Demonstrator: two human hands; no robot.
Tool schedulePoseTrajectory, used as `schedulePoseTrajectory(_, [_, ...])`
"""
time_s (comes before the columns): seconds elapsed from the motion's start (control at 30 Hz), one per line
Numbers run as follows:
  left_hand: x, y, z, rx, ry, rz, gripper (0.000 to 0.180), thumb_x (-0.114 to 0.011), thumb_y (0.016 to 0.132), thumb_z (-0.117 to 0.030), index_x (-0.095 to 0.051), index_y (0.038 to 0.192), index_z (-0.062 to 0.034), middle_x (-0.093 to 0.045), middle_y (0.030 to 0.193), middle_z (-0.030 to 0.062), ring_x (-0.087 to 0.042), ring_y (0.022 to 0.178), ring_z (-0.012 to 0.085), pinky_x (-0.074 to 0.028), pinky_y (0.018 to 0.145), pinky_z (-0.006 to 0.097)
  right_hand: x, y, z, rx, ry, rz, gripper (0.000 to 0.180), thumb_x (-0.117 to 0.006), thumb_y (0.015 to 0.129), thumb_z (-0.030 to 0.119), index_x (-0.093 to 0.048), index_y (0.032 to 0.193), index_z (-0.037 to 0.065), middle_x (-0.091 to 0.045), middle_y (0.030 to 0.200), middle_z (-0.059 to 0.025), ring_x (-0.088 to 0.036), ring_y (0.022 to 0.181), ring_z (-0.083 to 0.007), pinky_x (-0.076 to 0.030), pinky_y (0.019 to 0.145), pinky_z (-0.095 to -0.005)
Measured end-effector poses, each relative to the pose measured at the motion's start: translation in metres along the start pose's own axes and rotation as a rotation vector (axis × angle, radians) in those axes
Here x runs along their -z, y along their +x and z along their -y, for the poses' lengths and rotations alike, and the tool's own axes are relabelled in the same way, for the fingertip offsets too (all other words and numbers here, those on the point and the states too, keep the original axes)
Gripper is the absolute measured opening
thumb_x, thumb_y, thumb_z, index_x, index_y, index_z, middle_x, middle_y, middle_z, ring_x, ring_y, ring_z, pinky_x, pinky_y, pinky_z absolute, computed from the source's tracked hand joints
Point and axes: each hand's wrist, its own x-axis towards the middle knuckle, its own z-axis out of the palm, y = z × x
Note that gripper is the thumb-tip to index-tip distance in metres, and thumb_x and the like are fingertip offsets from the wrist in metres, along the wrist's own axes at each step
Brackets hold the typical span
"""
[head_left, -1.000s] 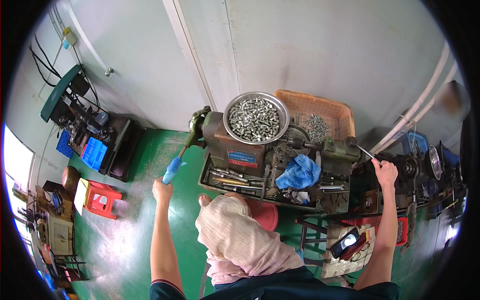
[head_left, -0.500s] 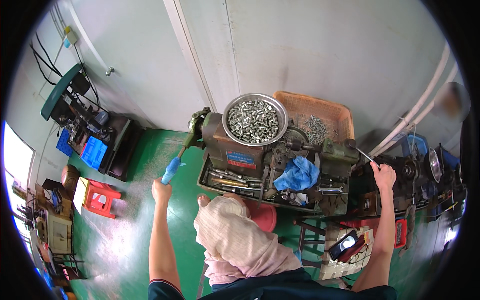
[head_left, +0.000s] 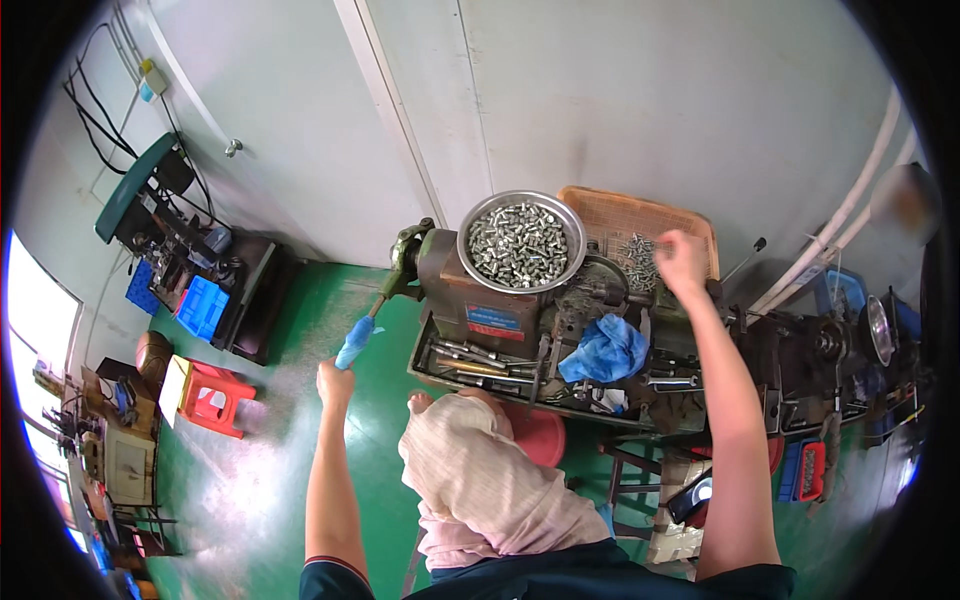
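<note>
My left hand [head_left: 335, 383] is closed around the blue-wrapped handle [head_left: 355, 343] of a lever on the left end of a small bench machine [head_left: 450, 300]. Over the right side of an orange-brown plastic basket [head_left: 690, 225], my right hand [head_left: 682, 262] has its fingers bent together beside a heap of small metal screws [head_left: 635, 258]. Anything between those fingers is too small to make out. A steel bowl [head_left: 583, 245] full of short shiny metal fittings [head_left: 517, 245] rests on top of the machine. The lever [head_left: 745, 258] at the machine's right end has no hand on it.
A blue cloth [head_left: 605, 348] lies on the machine's tray among wrenches and rods [head_left: 475, 365]. A red stool [head_left: 215, 395] and another machine [head_left: 150, 215] stand on the left. More machinery [head_left: 820, 345] is at the right. A pale cloth [head_left: 490, 460] covers my lap.
My right hand has let go of the right-hand lever and moved left over the basket. That lever now points up and to the right. My left hand keeps its grip on the blue-wrapped handle.
</note>
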Motion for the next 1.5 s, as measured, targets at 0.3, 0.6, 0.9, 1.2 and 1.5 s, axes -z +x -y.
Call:
schedulePoseTrajectory(0.3, [-0.001, -0.007, -0.003, 0.027, -0.006, 0.012, 0.016, -0.054, 0.066, -0.014, -0.062, 0.076, -0.0042, -0.057, 0.071, 0.0217, -0.056, 0.072, 0.0359, -0.042, 0.064, 0.041, -0.125, -0.013, 0.036, -0.015, 0.672, 0.656, 0.021, -0.061, 0.056, 0.013, -0.06, 0.073, 0.002, -0.06, 0.071, -0.0092, -0.058, 0.068, -0.0214, -0.044, 0.065, -0.029])
schedulePoseTrajectory(0.6, [-0.006, -0.051, -0.037, 0.035, -0.063, 0.029, 0.014, -0.056, 0.067, -0.013, -0.061, 0.075, -0.0027, -0.057, 0.068, 0.0211, -0.056, 0.069, 0.0355, -0.042, 0.061, 0.04, -0.081, -0.014, 0.074, -0.011, 0.493, 0.753, 0.023, -0.063, 0.055, 0.015, -0.061, 0.075, 0.004, -0.061, 0.071, -0.0078, -0.058, 0.068, -0.0189, -0.043, 0.066, -0.0276])
schedulePoseTrajectory(0.9, [-0.006, -0.063, -0.054, 0.056, -0.121, 0.036, 0.014, -0.052, 0.067, -0.008, -0.062, 0.075, -0.0024, -0.058, 0.068, 0.0197, -0.058, 0.07, 0.0314, -0.043, 0.062, 0.036, -0.046, 0.008, 0.083, -0.012, -0.025, 0.347, 0.012, -0.062, 0.058, 0.016, -0.062, 0.067, 0.008, -0.06, 0.072, -0.0078, -0.056, 0.071, -0.0246, -0.043, 0.067, -0.0348])
schedulePoseTrajectory(1.2, [-0.008, -0.064, -0.054, 0.064, -0.135, 0.023, 0.014, -0.05, 0.066, -0.006, -0.062, 0.074, -0.003, -0.058, 0.067, 0.0188, -0.058, 0.068, 0.0307, -0.043, 0.062, 0.035, -0.045, 0.046, 0.133, 0.082, 0.342, 0.17, 0.006, -0.065, 0.058, 0.02, -0.064, 0.061, 0.016, -0.058, 0.085, -0.0037, -0.044, 0.096, -0.0242, -0.034, 0.081, -0.0373])
schedulePoseTrajectory(1.5, [-0.009, -0.063, -0.05, 0.056, -0.123, 0.023, 0.014, -0.051, 0.066, -0.006, -0.062, 0.073, -0.0032, -0.059, 0.066, 0.0176, -0.058, 0.067, 0.0295, -0.043, 0.062, 0.035, -0.047, 0.056, 0.148, 0.119, 0.178, 0.326, 0.007, -0.064, 0.057, 0.019, -0.064, 0.061, 0.015, -0.06, 0.08, -0.0039, -0.044, 0.097, -0.0238, -0.036, 0.08, -0.0361])
